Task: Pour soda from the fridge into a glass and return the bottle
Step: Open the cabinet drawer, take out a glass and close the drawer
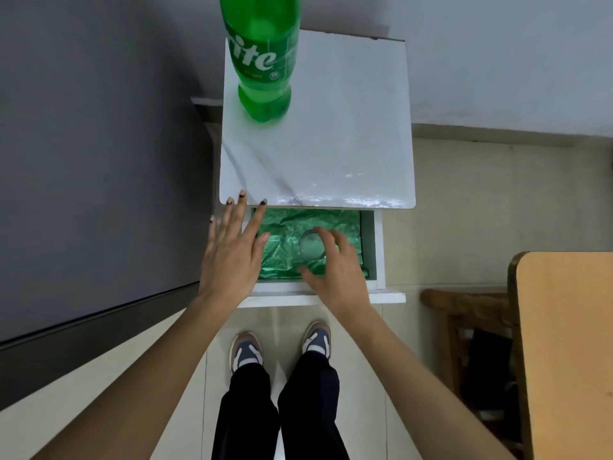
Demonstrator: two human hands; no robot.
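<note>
A green soda bottle (263,58) stands upright at the back left of a small white cabinet top (331,137). Below the top, a drawer (378,247) is pulled out, lined with crinkled green foil. A clear glass (311,244) sits in the drawer. My right hand (335,270) reaches into the drawer with its fingers curled around the glass, which still rests on the foil. My left hand (232,250) is spread flat, fingers apart, at the drawer's left edge, its fingertips touching the front edge of the cabinet top.
A dark grey fridge (93,161) fills the left side. A wooden table (567,343) and a wooden stool (464,307) stand at the right. My feet (278,346) are on the tiled floor in front of the drawer.
</note>
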